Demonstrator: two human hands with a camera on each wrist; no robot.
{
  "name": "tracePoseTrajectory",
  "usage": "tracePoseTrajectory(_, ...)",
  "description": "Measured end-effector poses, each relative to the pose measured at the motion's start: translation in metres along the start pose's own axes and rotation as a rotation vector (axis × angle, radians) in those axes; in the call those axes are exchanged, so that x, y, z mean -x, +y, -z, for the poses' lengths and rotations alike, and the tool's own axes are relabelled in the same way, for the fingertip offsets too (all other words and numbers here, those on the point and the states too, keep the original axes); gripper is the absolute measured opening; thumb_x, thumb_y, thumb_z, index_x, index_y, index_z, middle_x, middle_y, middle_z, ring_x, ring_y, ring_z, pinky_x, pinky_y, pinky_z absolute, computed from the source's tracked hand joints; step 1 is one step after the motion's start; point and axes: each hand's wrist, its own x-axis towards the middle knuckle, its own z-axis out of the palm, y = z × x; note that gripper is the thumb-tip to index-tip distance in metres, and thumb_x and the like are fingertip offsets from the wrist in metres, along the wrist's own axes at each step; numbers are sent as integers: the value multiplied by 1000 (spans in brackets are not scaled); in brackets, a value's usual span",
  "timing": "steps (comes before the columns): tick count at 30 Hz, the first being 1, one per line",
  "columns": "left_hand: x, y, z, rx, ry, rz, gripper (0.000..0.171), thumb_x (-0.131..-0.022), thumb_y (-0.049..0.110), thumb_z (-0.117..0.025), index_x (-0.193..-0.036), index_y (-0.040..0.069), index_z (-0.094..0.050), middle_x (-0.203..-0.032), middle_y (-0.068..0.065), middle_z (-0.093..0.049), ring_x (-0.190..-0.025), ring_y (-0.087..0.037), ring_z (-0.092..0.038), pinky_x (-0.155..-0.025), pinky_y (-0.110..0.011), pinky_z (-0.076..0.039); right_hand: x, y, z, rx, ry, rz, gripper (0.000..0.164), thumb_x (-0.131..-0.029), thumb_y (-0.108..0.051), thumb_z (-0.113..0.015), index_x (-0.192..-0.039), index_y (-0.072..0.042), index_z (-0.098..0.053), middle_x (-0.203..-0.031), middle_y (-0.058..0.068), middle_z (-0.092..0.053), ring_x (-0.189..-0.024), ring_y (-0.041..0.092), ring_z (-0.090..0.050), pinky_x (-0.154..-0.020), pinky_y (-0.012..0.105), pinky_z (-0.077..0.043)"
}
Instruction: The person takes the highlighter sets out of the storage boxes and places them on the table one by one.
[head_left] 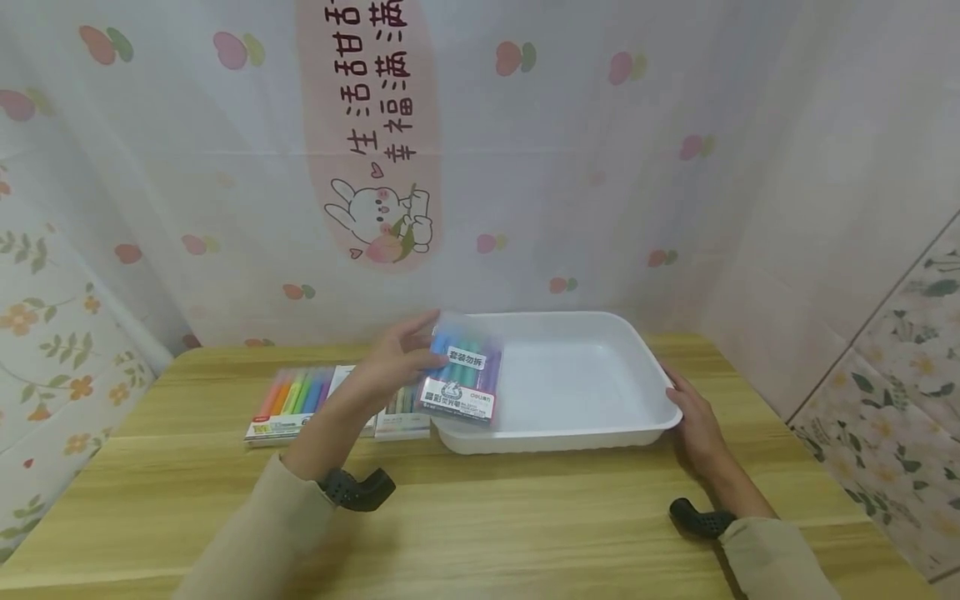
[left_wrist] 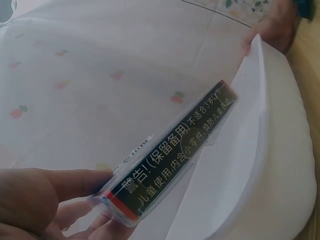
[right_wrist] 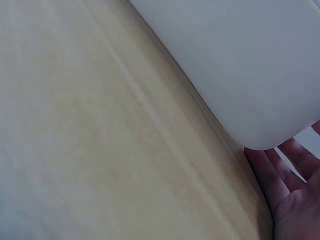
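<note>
My left hand (head_left: 393,362) pinches a clear plastic pack of highlighters (head_left: 457,379) between thumb and fingers, above the left side of the white tray (head_left: 555,442). Blue, green and purple pens show through the pack's front. In the left wrist view, the dark printed end of the highlighter pack (left_wrist: 175,150) faces the camera beside the tray wall (left_wrist: 280,140). At the tray's right end, my right hand (head_left: 697,417) holds the rim. Its fingers (right_wrist: 272,177) touch the tray's corner in the right wrist view.
Left of the tray lies a pack of rainbow-coloured pens (head_left: 296,396). Another pen pack (head_left: 402,425) lies close to the tray, partly behind my left forearm. A patterned curtain (head_left: 525,208) hangs behind the wooden table (head_left: 525,517).
</note>
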Motion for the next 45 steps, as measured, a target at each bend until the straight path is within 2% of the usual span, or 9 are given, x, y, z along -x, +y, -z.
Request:
tracePoseTrajectory(11,32,-14,33,-14,42,-36,76,-96,18,-67,-161,26,-28,-162,-20,-36,-146,-43,-40,-115,-60,-39,2,3,-2,7,1,28,54,-111,-33,-27,-160,-11,-28,-166,21,-26,-129,-16,-35,-94,-1,-34)
tracePoseTrajectory(25,77,-30,107,12,133,-67,78,-101,19,-62,-163,20,-16,-166,-30,-15,-153,-46,-23,-118,-70,-21,0,3,-5,23,-38,-4,57,-111,-40,-25,-162,-14,-24,-167,20,-23,-132,-12,-35,-94,-1,-34)
tracePoseTrajectory(30,88,-39,132,73,170,-47,78,-102,18,-61,-164,25,-14,-168,-27,-3,-152,-42,-25,-114,-33,-46,1,4,-3,39,-30,-21,56,-111,-38,-25,-162,-16,-24,-167,18,-23,-146,7,-33,-95,-1,-32)
tracePoseTrajectory(33,95,-43,143,120,181,-27,78,-102,17,-60,-163,29,-13,-168,-24,10,-157,-42,-8,-116,-27,-40,1,4,-2,46,-33,-18,56,-111,-39,-24,-162,-17,-23,-168,17,-22,-148,11,-31,-95,-1,-32)
tracePoseTrajectory(34,96,-44,146,125,190,-25,78,-102,18,-61,-163,31,-15,-168,-23,10,-157,-34,-17,-115,-23,-40,1,4,-1,47,-35,-11,56,-111,-39,-24,-162,-17,-23,-168,17,-22,-147,8,-30,-95,-1,-32)
tracePoseTrajectory(38,100,-45,154,226,218,-75,76,-100,12,-63,-162,28,-22,-159,-13,-42,-125,-3,-61,-108,-23,-48,0,4,1,39,-29,18,56,-111,-38,-24,-162,-16,-23,-167,18,-22,-135,-12,-32,-94,-2,-32)
tracePoseTrajectory(40,100,-47,156,280,219,-115,77,-99,7,-63,-162,22,-22,-137,3,-65,-99,5,-68,-86,-14,-56,0,3,2,24,-28,28,55,-111,-37,-25,-162,-15,-24,-167,19,-23,-129,-17,-33,-94,-2,-33)
tracePoseTrajectory(42,99,-48,158,307,227,-126,78,-98,5,-64,-162,18,-21,-117,21,-67,-95,3,-70,-76,-13,-56,-1,2,3,21,-28,29,55,-111,-36,-26,-162,-15,-24,-167,19,-23,-127,-19,-33,-94,-2,-33)
tracePoseTrajectory(45,100,-51,160,227,261,-73,78,-99,13,-65,-162,20,-20,-147,-5,-55,-121,-4,-63,-80,-10,-55,-1,2,2,28,-30,27,56,-111,-37,-26,-162,-14,-24,-167,19,-22,-127,-19,-33,-94,-2,-33)
